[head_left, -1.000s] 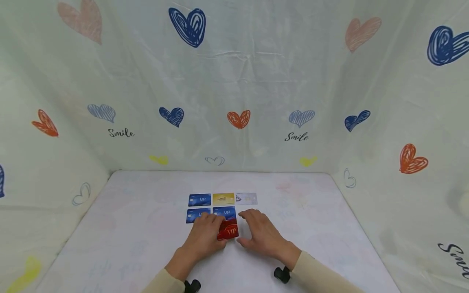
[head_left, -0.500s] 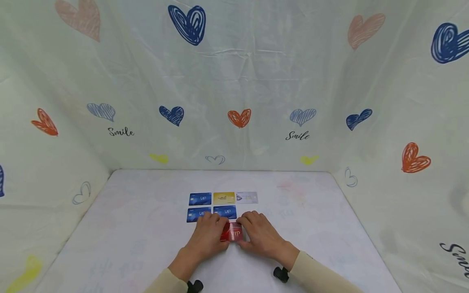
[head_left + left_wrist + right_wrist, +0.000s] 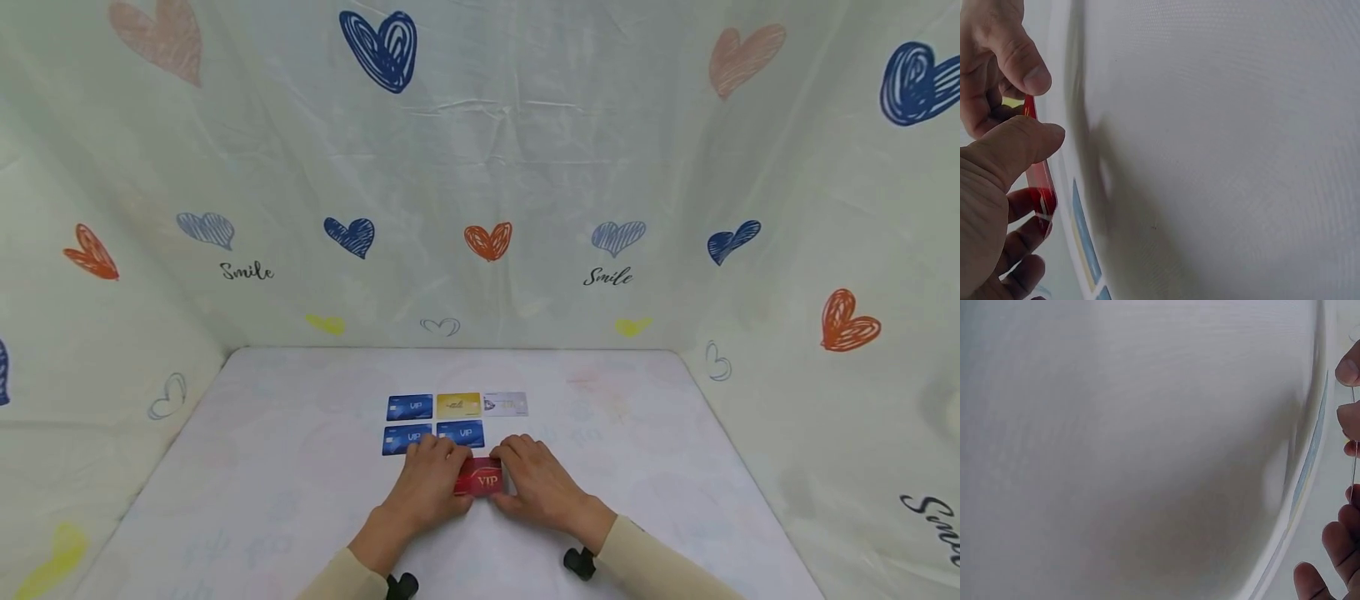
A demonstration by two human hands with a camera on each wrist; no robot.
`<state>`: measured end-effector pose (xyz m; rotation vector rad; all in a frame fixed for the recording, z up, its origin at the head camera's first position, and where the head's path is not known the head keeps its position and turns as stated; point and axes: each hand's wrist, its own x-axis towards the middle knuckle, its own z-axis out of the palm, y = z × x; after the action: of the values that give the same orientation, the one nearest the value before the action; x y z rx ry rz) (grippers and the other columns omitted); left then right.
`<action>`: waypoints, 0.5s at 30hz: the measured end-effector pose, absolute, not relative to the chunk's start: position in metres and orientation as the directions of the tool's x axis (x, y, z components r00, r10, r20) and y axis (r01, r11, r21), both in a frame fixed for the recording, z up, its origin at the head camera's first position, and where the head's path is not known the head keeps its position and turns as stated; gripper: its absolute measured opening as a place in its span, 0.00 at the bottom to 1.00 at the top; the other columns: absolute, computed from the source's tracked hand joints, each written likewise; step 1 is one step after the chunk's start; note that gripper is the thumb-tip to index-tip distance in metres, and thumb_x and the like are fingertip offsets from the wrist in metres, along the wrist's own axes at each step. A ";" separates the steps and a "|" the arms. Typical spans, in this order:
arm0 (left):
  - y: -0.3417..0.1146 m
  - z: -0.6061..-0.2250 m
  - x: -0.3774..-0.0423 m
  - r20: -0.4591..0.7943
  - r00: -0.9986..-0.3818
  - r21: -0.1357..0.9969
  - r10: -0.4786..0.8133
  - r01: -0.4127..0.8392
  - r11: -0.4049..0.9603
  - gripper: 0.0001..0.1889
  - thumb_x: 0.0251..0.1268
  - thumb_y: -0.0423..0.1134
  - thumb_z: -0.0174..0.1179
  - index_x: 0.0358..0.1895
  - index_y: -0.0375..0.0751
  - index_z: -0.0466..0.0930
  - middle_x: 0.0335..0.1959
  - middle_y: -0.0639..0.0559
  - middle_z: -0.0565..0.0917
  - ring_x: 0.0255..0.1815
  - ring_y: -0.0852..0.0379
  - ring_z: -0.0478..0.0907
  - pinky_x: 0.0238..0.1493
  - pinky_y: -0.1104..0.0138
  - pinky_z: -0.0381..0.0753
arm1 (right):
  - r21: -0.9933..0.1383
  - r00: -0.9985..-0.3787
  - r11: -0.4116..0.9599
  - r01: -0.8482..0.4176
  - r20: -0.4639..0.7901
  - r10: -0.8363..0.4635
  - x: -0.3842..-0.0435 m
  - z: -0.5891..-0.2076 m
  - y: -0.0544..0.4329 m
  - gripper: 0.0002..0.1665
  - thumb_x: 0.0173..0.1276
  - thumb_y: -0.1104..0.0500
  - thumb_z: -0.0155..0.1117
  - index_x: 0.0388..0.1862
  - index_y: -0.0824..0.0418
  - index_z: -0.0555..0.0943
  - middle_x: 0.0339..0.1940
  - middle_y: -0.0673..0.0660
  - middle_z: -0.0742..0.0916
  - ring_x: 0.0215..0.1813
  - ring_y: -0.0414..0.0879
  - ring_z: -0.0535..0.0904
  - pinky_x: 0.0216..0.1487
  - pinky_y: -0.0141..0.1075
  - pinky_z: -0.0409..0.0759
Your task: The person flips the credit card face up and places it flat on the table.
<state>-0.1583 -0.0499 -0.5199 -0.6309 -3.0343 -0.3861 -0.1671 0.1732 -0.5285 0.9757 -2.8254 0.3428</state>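
Observation:
A glossy red VIP card is held between both hands, raised off the table. My left hand pinches its left part between thumb and fingers. At the card's right end, my right hand grips it by the edges, thumb near and fingers far. The left wrist view shows the red card nearly edge-on, with both thumbs on its near side. Just the thin edge of the card and some fingertips show at the border of the right wrist view.
Beyond the hands, cards lie in two rows: a blue VIP card, a gold card and a silver card behind, two more blue cards in front. A white-covered table and a heart-printed curtain surround them.
The right hand has closed on the red card, which it did not touch a second ago. The card has shifted slightly right, off the front blue card, and straightened; it looked bent halfway through.

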 end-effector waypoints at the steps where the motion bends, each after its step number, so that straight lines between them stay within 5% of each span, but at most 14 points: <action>1: -0.050 -0.520 -0.159 0.066 -0.919 0.235 0.389 0.393 0.889 0.36 0.51 0.57 0.81 0.63 0.47 0.82 0.53 0.50 0.83 0.56 0.49 0.71 0.54 0.52 0.73 | -0.181 -0.788 0.768 -0.615 0.192 -0.585 -0.167 -0.529 0.174 0.32 0.65 0.40 0.77 0.61 0.54 0.81 0.54 0.48 0.82 0.53 0.43 0.75 0.56 0.39 0.79; 15: -0.045 -0.524 -0.160 0.065 -0.917 0.202 0.393 0.398 0.895 0.36 0.51 0.59 0.81 0.62 0.46 0.84 0.56 0.50 0.85 0.58 0.47 0.73 0.57 0.50 0.75 | -0.248 -0.817 0.779 -0.576 0.139 -0.560 -0.170 -0.534 0.193 0.29 0.66 0.44 0.76 0.61 0.54 0.80 0.55 0.48 0.82 0.54 0.43 0.75 0.62 0.43 0.81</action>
<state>-0.1603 -0.0451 -0.5241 -0.6344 -3.0356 -0.3314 -0.1703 0.1930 -0.5336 0.9294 -2.9089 0.4343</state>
